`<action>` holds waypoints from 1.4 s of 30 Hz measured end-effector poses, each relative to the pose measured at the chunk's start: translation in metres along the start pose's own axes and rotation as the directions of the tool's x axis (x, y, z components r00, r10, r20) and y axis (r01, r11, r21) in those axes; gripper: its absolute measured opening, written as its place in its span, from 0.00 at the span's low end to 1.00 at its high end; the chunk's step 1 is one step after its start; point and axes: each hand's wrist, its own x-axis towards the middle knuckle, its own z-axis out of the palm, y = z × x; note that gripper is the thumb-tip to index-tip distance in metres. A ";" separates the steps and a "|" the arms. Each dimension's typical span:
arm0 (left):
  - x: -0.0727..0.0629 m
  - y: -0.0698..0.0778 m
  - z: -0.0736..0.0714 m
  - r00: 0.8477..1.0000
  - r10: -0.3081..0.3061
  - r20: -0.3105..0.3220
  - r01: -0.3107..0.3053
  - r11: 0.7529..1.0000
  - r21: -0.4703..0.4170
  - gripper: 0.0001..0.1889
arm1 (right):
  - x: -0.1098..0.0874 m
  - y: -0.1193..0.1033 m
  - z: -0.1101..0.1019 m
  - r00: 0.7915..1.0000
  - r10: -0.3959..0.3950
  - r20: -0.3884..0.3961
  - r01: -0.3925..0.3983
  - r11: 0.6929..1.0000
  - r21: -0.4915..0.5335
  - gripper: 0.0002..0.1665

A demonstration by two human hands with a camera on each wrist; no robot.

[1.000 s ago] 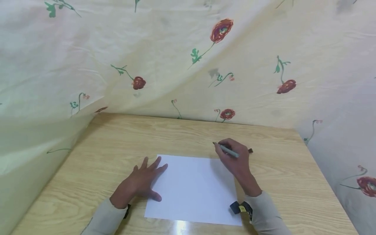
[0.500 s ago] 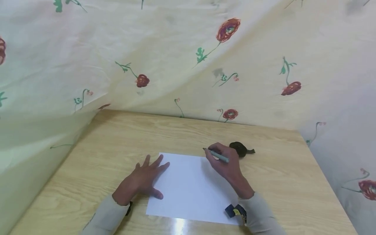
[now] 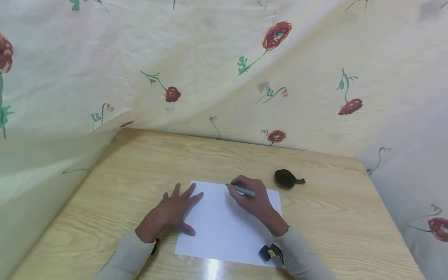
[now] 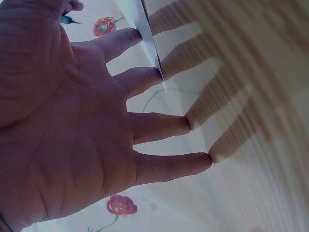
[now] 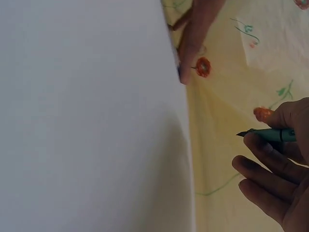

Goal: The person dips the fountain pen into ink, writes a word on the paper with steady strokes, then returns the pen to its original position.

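Grips uncapped pen in right hand over seemingly unmarked paper; rests left hand, spread wide, across its left edge; seems barely begun.

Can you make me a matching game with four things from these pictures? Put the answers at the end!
Things:
1. pen
2. paper
3. dark thing
4. table

Clues:
A. just past the paper's far right corner
B. pale wood with grain lines
C. pinched in the right grip
D. plain white

Pairs: 1-C, 2-D, 3-A, 4-B
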 end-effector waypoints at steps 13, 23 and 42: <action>0.001 0.000 -0.003 1.000 -0.012 0.011 0.012 1.000 0.002 0.61 | 0.000 -0.008 0.023 0.995 -0.055 0.088 0.043 0.991 0.125 0.04; -0.001 0.003 -0.008 1.000 -0.019 0.022 0.020 1.000 -0.009 0.60 | 0.006 -0.011 0.032 0.975 -0.046 0.215 0.014 0.989 0.145 0.03; 0.002 0.001 -0.007 0.999 -0.018 0.027 0.017 1.000 0.011 0.60 | 0.008 -0.016 0.039 0.958 0.006 0.288 -0.009 1.000 0.009 0.04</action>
